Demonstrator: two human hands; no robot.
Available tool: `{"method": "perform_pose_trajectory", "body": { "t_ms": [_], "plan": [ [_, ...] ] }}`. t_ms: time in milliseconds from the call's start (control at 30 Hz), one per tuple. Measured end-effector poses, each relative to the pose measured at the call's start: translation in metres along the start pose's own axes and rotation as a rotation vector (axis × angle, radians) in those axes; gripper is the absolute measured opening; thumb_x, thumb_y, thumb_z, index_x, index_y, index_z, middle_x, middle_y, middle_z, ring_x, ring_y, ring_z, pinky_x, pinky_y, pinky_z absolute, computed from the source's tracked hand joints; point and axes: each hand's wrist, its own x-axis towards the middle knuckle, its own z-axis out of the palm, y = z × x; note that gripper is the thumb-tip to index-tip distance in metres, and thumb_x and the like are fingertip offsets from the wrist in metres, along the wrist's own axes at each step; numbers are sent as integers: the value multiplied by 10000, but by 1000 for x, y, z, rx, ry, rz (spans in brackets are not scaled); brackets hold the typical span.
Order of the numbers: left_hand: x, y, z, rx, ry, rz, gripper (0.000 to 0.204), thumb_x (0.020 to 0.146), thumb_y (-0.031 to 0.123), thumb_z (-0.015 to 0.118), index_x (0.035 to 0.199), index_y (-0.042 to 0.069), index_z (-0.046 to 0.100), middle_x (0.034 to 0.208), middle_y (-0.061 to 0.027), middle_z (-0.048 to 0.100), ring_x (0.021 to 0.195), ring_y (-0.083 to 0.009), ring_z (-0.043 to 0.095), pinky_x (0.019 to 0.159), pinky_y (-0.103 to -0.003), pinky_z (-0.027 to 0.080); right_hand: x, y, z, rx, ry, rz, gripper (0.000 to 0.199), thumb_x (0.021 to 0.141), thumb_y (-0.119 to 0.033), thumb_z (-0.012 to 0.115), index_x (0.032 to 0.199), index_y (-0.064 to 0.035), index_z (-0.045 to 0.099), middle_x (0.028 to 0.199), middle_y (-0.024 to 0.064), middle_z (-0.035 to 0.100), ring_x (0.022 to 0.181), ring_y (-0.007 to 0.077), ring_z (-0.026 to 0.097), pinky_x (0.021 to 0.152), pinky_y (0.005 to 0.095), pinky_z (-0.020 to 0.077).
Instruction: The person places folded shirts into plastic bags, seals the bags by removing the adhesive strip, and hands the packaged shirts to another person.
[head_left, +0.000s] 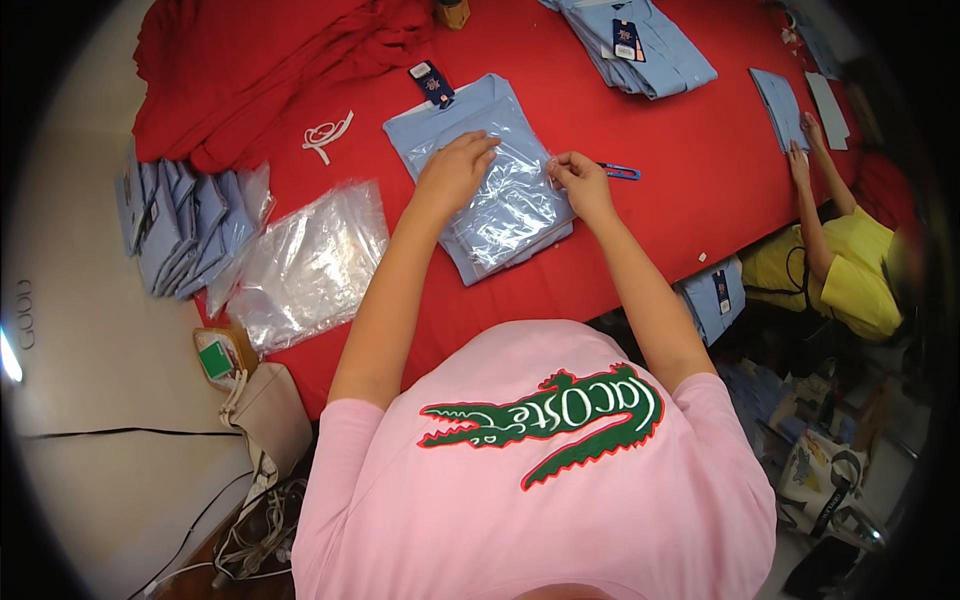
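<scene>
A folded light-blue garment (410,128) lies in front of me with a dark hang tag (431,84) at its upper left edge. Over its lower part lies a clear plastic bag (515,215), crinkled and shiny. My left hand (460,172) rests on the garment and the bag's upper left, fingers stretched out. At the bag's right edge my right hand (582,186) is closed in a pinch on the plastic. Just beyond that hand lies a blue box cutter (622,172), partly hidden.
Clear bags (320,260) are spread at left beside stacked blue garments (180,220). Crumpled red cloth (270,70) and a white cord (328,135) lie beyond. Another blue garment pile (650,60) sits at the far side. At right, a person in yellow (850,265) handles a folded garment (778,108).
</scene>
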Motion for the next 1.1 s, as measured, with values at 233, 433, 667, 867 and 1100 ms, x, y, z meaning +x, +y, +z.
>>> {"method": "perform_pose_trajectory", "body": {
  "t_ms": [233, 433, 667, 867, 1100],
  "plan": [
    [40, -27, 11, -33, -344, -140, 510, 1063, 380, 525, 1495, 126, 617, 1698, -88, 401, 1592, -316, 326, 1257, -401, 346, -90, -64, -40, 158, -408, -135, 88, 1007, -84, 707, 1060, -15, 714, 1032, 70, 766, 1130, 170, 675, 1028, 324, 503],
    [-16, 16, 17, 63, -170, -7, 810, 821, 465, 829, 1499, 113, 561, 1749, -184, 262, 1636, -389, 167, 1305, -545, 213, -129, -29, -85, 85, -375, 65, 135, 989, -109, 720, 1089, -19, 734, 948, 71, 764, 990, 166, 718, 921, 325, 549],
    [-90, 31, 49, 13, -77, 149, 520, 766, 260, 903, 1190, 120, 637, 1696, -181, 377, 1606, -388, 270, 1301, -622, 158, -132, -38, -51, -192, -133, -175, 179, 952, -108, 744, 1102, -12, 759, 958, 93, 767, 897, 168, 723, 820, 322, 553],
    [-86, 25, 39, -142, -85, 53, 216, 863, 212, 825, 962, 83, 683, 1570, -84, 572, 1529, -325, 436, 1282, -605, 237, -142, -64, 6, -510, -406, -634, 233, 911, -38, 715, 1139, -21, 761, 1125, 144, 764, 1040, 343, 722, 921, 419, 578],
    [-87, 14, 45, -169, 58, 116, 179, 868, 191, 819, 958, 52, 752, 1267, -51, 740, 1215, -293, 644, 1138, -476, 424, -141, -39, 14, -614, -290, -716, 222, 905, -53, 709, 1119, -22, 759, 1114, 140, 739, 1085, 332, 704, 950, 439, 566]
  ]
}}
